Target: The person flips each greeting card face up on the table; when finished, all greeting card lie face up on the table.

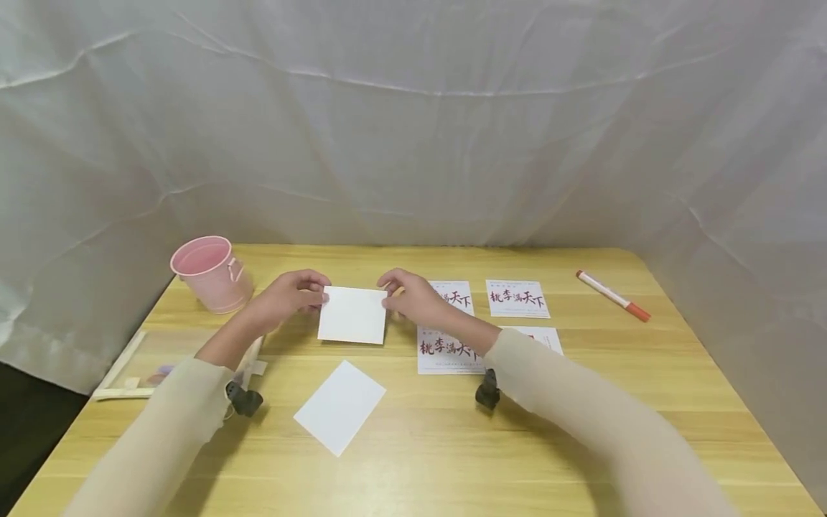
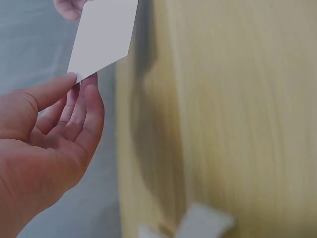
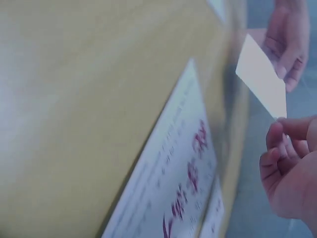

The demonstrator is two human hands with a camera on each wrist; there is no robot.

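White card (image 1: 352, 314) is held above the wooden table (image 1: 452, 445), raised between both our hands. Our left hand (image 1: 291, 294) pinches its left edge; our right hand (image 1: 410, 294) pinches its right edge. We note a second blank card (image 1: 339, 406) lying on the table nearer us, and printed cards (image 1: 517, 298) to the right.

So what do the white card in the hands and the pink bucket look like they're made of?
The blank white rectangular card, pinched at its edges by the left hand and right hand, looks like stiff matte paper: it stays flat held up. The small pink bucket looks like painted sheet metal, going by its rolled rim, though plastic is possible.
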